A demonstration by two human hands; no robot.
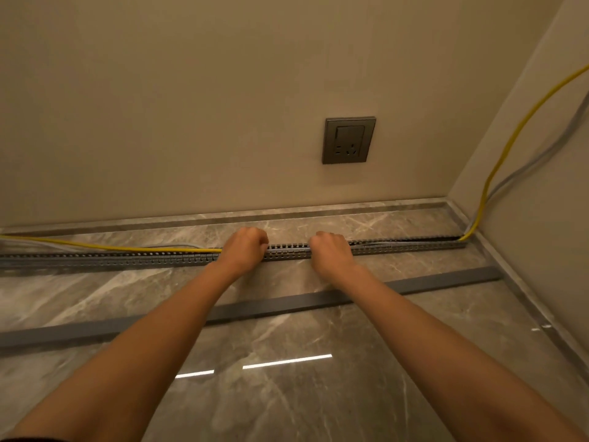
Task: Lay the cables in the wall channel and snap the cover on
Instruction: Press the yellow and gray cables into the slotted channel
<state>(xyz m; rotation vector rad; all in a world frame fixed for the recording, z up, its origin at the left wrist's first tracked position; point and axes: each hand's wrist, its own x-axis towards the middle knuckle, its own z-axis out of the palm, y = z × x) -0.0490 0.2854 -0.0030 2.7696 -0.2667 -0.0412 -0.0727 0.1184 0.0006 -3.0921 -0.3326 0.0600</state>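
A long grey slotted channel (127,258) lies on the marble floor close to the wall. A yellow cable (111,248) and a grey cable (188,245) come from the left outside the channel and reach my left hand (243,248), whose curled fingers hold them at the channel's top. My right hand (331,250) is curled over the channel a little to the right, fingertips down in it on the cables. Right of that hand the cables lie inside the channel, then climb the corner wall. The flat grey cover (287,306) lies on the floor under my forearms.
A dark wall socket (349,140) sits above the channel. A marble skirting ledge (318,212) runs along the wall foot. The side wall (541,186) closes the corner at the right, with the yellow and grey cables running up it.
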